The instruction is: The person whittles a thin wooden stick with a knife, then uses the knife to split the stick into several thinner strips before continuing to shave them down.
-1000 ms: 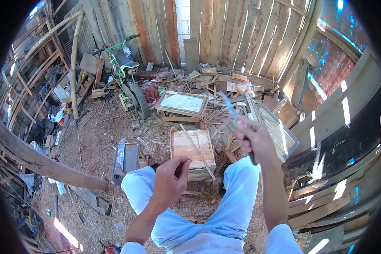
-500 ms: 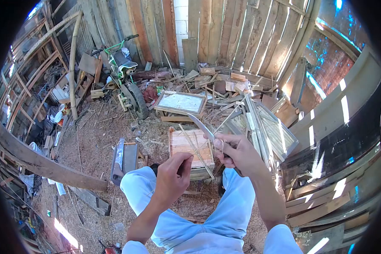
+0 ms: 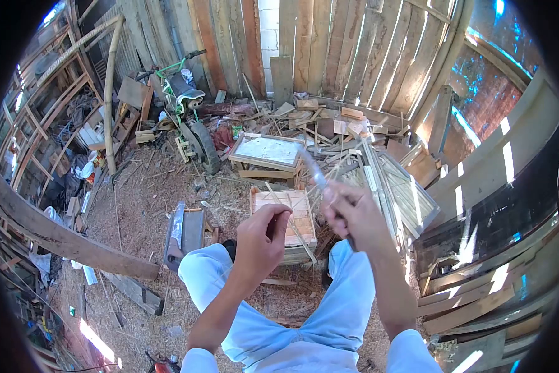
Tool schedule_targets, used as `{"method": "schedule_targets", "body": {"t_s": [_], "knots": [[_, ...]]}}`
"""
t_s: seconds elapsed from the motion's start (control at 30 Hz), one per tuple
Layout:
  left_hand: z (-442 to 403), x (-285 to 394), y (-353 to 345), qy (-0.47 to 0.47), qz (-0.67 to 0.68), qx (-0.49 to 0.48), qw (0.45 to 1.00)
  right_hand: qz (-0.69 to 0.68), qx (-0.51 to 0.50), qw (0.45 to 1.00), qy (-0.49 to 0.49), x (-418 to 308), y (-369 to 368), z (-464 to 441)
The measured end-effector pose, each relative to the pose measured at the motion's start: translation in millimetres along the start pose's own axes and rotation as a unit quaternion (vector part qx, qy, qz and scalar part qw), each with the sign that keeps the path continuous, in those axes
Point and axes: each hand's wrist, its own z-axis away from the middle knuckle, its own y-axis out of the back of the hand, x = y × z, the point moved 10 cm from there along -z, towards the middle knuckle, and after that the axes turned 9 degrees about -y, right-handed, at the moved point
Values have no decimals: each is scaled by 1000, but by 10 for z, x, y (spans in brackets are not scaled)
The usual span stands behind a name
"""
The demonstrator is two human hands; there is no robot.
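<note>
My right hand [image 3: 356,216] is closed round the handle of a knife [image 3: 317,173]. Its blade points up and to the left and is smeared by motion. My left hand [image 3: 264,239] is closed, thumb against the fingers, above my left knee; whatever lies in that pinch is too small to make out. Below and between the hands stands a low wooden crate [image 3: 299,222] with a slatted top. Thin wooden strips [image 3: 290,217] lie slantwise across it.
Behind the crate sits a framed panel [image 3: 267,151] on a wooden base. A green small motorbike [image 3: 183,96] leans near the plank wall. Scrap wood [image 3: 329,121] is heaped along the back. A dark tray-like box [image 3: 192,231] is by my left knee; glazed frames [image 3: 407,196] lean right.
My right hand and the knife have shifted right and slightly down, and the blade is now blurred. My left hand has moved a little right and up, staying closed.
</note>
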Motion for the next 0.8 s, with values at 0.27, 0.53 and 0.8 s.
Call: {"method": "schedule_targets", "body": {"t_s": [0.27,0.53,0.8], "knots": [[97,31,66,-46,-30,-15,998,-85,-49,993,-61,105,48,-114],[253,-180,175,-16,-60,-48,997,-64,-59,991,-100,294,81,-269],[83,-270,128,33,-7,-16,999,-10,-39,997,-62,280,-218,-294]]}}
